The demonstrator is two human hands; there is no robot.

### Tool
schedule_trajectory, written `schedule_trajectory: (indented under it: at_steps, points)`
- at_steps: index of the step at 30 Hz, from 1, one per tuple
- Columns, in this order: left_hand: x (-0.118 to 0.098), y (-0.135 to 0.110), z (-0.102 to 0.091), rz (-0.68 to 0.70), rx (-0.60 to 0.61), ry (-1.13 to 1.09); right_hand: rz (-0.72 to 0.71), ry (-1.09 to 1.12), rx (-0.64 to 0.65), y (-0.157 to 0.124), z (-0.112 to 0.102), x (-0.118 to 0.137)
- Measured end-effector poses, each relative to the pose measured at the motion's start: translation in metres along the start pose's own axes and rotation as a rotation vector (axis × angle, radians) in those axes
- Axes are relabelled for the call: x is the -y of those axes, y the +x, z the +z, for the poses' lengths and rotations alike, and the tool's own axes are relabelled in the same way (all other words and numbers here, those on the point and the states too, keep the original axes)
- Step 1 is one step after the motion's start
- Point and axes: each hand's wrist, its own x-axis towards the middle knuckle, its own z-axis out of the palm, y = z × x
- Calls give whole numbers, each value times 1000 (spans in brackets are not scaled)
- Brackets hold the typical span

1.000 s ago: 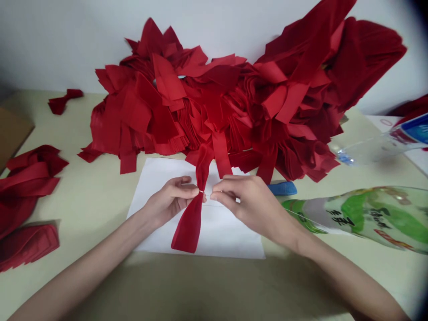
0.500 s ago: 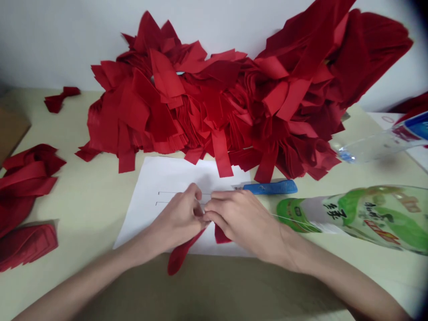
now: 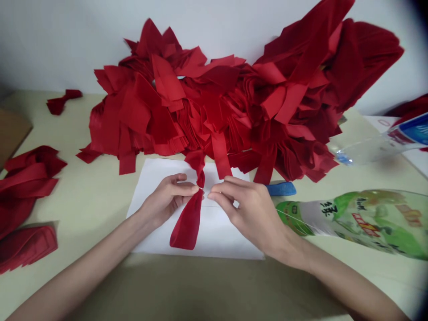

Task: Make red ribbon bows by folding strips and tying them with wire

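A red fabric ribbon [image 3: 187,223], gathered narrow at its middle, lies over a white paper sheet [image 3: 230,232] with drawn lines. My left hand [image 3: 172,194] pinches the ribbon at that narrow part, where a thin white thread crosses it. Just to the right, my right hand [image 3: 247,205] is closed, thumb and forefinger pinching the thread close to the ribbon. The thread also shows beyond my right wrist, over a green-labelled plastic bottle [image 3: 361,218] lying on its side. A blue-handled tool [image 3: 282,189] lies partly hidden behind my right hand.
A large heap of red ribbon pieces [image 3: 214,107] stands along the wall. More folded red fabric [image 3: 30,245] lies at the left, with a small red bow [image 3: 62,101] farther back. At the right rests a clear bottle with a blue label [image 3: 413,129].
My hands have moved slightly apart. The ribbon, mostly covered by them before, now lies lengthwise in view, pointing away from me, with its gathered middle showing.
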Motion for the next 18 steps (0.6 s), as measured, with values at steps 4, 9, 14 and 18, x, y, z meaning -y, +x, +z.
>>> schedule_trajectory:
  at_steps: [4,9,14,18]
  points:
    - [3,1,0,-32,109,-73,69,274,66,8,-2,-10]
    - [3,-1,2,2,228,-101,159,597,188,16,-2,-15]
    - [3,-2,3,-31,382,-90,152,861,323,18,1,-20]
    - [3,-2,5,-55,446,-111,111,1042,456,18,4,-25]
